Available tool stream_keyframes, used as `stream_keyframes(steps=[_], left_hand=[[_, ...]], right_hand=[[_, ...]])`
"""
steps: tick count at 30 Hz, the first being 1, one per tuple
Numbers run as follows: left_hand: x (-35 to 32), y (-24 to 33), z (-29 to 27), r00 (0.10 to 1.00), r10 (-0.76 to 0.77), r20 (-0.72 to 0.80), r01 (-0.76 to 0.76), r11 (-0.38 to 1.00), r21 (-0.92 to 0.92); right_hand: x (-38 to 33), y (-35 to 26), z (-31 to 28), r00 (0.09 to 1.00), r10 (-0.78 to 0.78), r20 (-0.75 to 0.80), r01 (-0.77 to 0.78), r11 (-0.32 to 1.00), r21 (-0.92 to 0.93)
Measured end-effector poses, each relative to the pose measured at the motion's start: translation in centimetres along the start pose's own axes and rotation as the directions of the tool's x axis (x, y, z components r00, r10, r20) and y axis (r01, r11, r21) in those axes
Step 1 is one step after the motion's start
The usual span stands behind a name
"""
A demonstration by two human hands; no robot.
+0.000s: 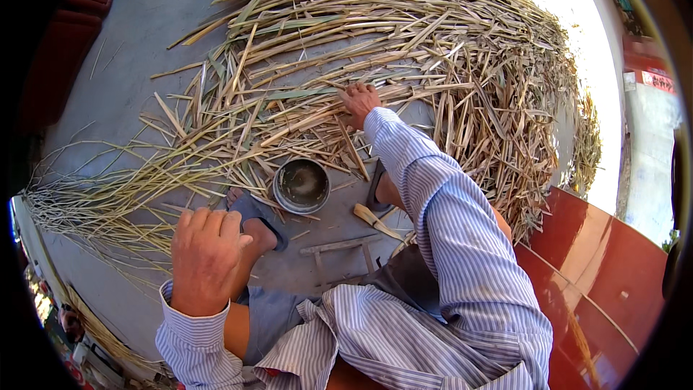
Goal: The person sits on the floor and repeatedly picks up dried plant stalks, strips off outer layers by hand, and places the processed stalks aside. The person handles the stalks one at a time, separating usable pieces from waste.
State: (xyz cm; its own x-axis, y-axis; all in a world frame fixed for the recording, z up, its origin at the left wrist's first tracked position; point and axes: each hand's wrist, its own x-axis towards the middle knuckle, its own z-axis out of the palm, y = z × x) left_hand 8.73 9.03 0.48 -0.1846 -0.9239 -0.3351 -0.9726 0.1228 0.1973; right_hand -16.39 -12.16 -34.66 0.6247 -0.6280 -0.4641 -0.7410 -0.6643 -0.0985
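My right hand reaches forward, its fingers bent around dry stalks at the near side of the spread pile. Close to my left knee is my left hand, back upward and fingers curled; its palm is hidden, so I cannot make out whether anything is in it. Between my feet stands a round metal bowl with cloudy liquid in it. A pale husk-like piece lies to the right of the bowl. Thin, branched stalk ends fan out to the left.
A large heap of dry stalks and leaves covers the floor ahead and to the right. A small wooden frame lies before me. Red panels stand at the lower right; dark red furniture sits at the upper left.
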Motion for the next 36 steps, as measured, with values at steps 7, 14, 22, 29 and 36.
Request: stream_keyframes(steps=[7,14,22,29,36], left_hand=[[2.3,-0.3,0.2,0.998,-0.029,0.058,0.032,0.998,-0.055],[3.9,0.3,0.7,0.995,-0.020,0.097,0.030,0.994,-0.105],[4.9,0.5,1.4,0.991,-0.040,0.124,0.053,0.994,-0.097],[4.8,0.3,1.4,0.990,-0.041,0.137,0.057,0.992,-0.114],[5.0,-0.1,2.4,0.989,-0.029,0.147,0.046,0.992,-0.114]], right_hand=[[-7.7,18.7,4.0,0.775,0.242,0.584,0.024,0.912,-0.409],[-12.7,32.7,6.2,0.636,0.571,0.519,-0.370,0.816,-0.444],[7.0,13.2,4.0,0.738,0.571,0.360,-0.518,0.137,0.844],[11.1,8.6,4.7,0.529,0.731,0.431,-0.255,-0.348,0.902],[9.9,10.1,1.0,0.537,0.835,-0.121,-0.490,0.426,0.761]])
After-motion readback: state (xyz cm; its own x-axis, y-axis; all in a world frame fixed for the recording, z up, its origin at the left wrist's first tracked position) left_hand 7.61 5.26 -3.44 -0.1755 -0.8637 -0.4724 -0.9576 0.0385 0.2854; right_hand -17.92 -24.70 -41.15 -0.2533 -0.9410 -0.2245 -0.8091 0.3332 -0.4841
